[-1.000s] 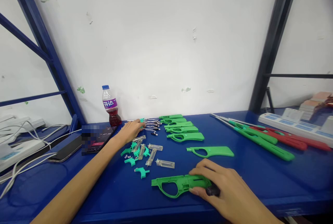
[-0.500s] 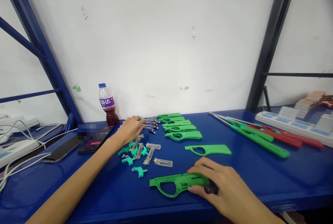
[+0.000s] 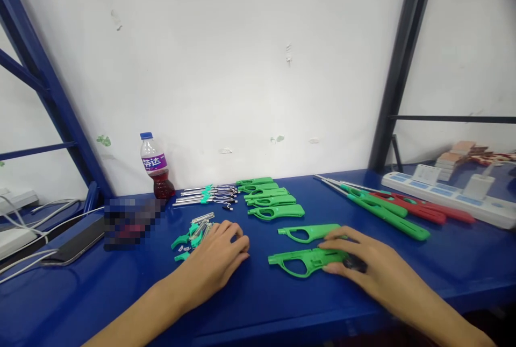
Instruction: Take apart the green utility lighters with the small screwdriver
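Observation:
My right hand (image 3: 373,261) pinches the rear end of an open green lighter housing half (image 3: 308,262), its inner side facing up. A black object (image 3: 355,263), perhaps a tool handle, shows in the same palm. My left hand (image 3: 220,253) is low over the table with curled fingers, covering part of a pile of clear fuel tanks (image 3: 203,218) and teal triggers (image 3: 181,241). Whatever lies beneath those fingers is hidden. Just behind the held half lies another green housing half (image 3: 310,232).
Several green housing halves (image 3: 276,211) and metal lighter rods with wires (image 3: 199,200) lie near the wall. A drink bottle (image 3: 155,167) and phone (image 3: 76,236) are left. Green lighters (image 3: 387,218), red lighters (image 3: 419,208) and a power strip (image 3: 447,196) are right.
My left hand has come back from the metal rods toward me, over the clear tanks, several of which are now covered. My right hand and the housing half have shifted right and farther from me.

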Available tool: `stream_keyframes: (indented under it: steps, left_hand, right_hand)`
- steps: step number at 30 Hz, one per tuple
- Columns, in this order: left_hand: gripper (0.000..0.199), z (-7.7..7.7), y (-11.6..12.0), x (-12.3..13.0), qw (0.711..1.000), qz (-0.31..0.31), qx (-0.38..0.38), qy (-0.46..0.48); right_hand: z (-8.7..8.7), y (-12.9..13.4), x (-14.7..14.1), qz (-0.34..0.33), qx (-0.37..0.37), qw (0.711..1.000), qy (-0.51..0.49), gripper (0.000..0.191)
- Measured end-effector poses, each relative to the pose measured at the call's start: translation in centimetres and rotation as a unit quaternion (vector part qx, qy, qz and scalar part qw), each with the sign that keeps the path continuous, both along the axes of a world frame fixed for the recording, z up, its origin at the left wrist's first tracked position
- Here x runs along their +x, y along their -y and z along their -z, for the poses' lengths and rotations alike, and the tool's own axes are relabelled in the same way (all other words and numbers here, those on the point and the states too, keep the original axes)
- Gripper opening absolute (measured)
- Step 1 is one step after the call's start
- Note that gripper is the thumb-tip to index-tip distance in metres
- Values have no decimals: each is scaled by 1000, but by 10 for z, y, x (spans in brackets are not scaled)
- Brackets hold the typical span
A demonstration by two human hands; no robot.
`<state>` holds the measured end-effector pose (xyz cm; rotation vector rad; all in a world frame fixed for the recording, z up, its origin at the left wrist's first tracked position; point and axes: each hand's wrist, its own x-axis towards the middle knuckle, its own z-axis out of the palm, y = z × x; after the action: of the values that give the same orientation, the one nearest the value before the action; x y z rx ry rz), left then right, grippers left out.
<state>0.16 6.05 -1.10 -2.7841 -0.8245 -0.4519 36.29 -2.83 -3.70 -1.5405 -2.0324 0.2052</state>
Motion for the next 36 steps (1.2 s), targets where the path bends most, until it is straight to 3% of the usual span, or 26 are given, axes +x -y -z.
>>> stream_keyframes:
  steps: [4,7,11,18,26,36]
  left_hand:
    - [25,1,-15,-20,999,-12,35,-2]
    - [25,-1,-10,-21,999,-7,47,1]
    - [26,-4,12,1,999,20,42,18]
    - [39,-4,46,36,993,98,23,62]
    - [50,9,35,29,992,13,42,120]
    - [47,11,29,39,994,10,-47,98]
  right_hand:
    - [-6,-19,14,-2,63,998,14,35]
    - [-8,-31,34,27,62,997,39,40]
    - [-3,-40,45,-2,10,999,45,47]
    - [-5,-37,36,-21,39,999,31,35]
    - [-11,-18,28,-62,41,994,-74,37]
    - [1,-5,15,-65,19,997,20,34]
